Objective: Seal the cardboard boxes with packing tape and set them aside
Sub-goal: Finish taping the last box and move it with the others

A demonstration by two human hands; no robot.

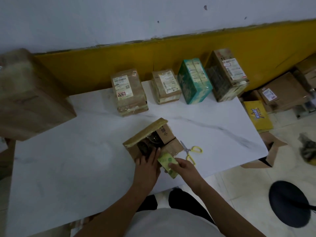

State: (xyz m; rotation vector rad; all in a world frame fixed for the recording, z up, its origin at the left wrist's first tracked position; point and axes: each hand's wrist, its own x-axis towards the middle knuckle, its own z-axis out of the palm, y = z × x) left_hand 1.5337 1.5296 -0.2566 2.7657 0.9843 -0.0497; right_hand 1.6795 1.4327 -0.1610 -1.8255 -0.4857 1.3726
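A small cardboard box lies on the white table with its flaps open and dark contents showing. My left hand rests flat on the box's near side, fingers straight. My right hand grips a green-yellow packet at the box's near right corner. Yellow-handled scissors lie just right of the box. No tape roll is visible.
Several taped boxes stand in a row along the table's far edge. A large blurred box sits at far left. Cartons and a yellow box lie on the floor at right, near a black stool.
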